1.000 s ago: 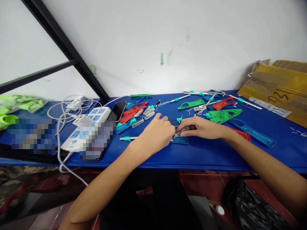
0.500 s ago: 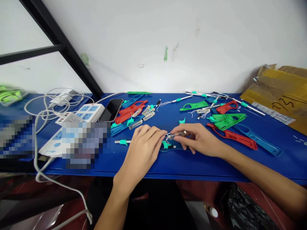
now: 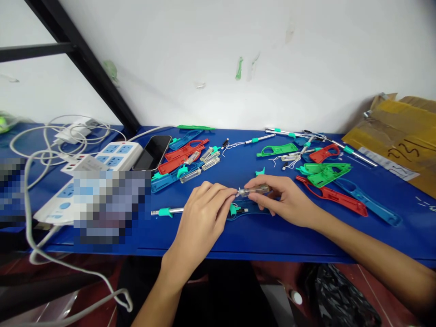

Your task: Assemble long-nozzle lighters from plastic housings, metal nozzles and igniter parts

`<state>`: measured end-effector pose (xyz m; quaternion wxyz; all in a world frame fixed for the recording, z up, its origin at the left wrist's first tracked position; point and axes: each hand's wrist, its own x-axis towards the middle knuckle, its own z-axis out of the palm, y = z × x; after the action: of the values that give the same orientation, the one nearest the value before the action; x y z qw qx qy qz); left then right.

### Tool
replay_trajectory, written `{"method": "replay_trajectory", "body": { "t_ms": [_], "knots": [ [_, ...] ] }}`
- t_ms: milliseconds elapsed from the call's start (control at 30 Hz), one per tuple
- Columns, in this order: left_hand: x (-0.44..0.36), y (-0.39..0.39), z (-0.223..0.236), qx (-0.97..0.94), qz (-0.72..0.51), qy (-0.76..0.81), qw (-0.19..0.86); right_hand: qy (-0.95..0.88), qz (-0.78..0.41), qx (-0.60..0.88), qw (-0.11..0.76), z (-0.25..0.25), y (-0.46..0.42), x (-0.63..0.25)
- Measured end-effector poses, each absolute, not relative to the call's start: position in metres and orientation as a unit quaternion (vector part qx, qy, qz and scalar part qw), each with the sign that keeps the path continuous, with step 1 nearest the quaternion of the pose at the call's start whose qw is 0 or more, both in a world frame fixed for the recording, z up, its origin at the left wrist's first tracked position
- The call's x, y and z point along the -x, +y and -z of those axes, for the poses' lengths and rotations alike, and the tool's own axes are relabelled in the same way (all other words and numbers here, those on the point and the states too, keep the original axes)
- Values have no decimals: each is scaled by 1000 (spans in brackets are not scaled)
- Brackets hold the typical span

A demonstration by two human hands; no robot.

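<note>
Between the thumb and fingers of my right hand (image 3: 289, 197) lies a small clear tube-like part (image 3: 254, 190), pointing left. My left hand (image 3: 204, 211) pinches at its left end, where thin white wires (image 3: 238, 192) show; how they join is too small to make out. Beneath both hands is a blue plastic shell half (image 3: 252, 211), partly covered. A metal rod with a green clip (image 3: 165, 212) sticks out to the left of my left hand. A small green clip (image 3: 260, 172) lies just behind my right hand.
Red, green and blue shell halves (image 3: 335, 195) lie at right, with more and several clear parts (image 3: 210, 160) at left. Wired metal rods (image 3: 260, 139) are at the back. Left are a phone (image 3: 152, 152) and power strip (image 3: 119, 154); a cardboard box (image 3: 395, 136) stands right.
The view has shifted slightly. My hands stay close together; the clear part's left end and the white wires show more plainly between my fingers.
</note>
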<state>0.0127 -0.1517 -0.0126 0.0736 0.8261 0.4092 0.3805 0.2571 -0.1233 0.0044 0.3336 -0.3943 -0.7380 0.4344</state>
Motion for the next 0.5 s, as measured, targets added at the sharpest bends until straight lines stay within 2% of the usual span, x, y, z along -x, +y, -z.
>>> {"method": "replay_trajectory", "body": {
  "t_ms": [500],
  "knots": [
    [-13, -152, 14, -823, -381, 415, 71, -759, -395, 379, 351, -3, -123, -259]
  ]
}}
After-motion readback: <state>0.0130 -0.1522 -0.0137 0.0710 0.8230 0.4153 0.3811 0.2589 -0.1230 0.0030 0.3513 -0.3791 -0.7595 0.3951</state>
